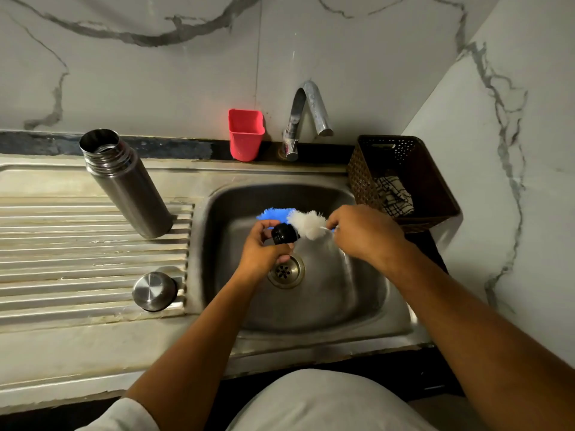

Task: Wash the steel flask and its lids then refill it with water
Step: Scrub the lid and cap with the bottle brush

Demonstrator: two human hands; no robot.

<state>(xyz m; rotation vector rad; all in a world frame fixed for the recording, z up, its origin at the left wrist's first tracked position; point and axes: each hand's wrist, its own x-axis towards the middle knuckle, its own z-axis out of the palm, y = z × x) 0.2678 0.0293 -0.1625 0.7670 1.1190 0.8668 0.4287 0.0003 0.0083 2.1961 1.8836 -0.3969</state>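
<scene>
Center frame, over the sink [367,300], the left hand [261,247] curls its fingers around a black lid [283,234]. The right hand [362,233] pinches a white brush [306,223] against the lid. The open steel flask [124,181] stands at left on the drainboard [77,244], with 1 steel cap [154,290] lower down.

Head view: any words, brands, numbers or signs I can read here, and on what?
No readable text in this view.
Steel flask, steel lid, black lid, brush: no lettering shows.
Red cup, basket: no label visible.
Tap: mottled marks on its stem, too blurred to read.
</scene>
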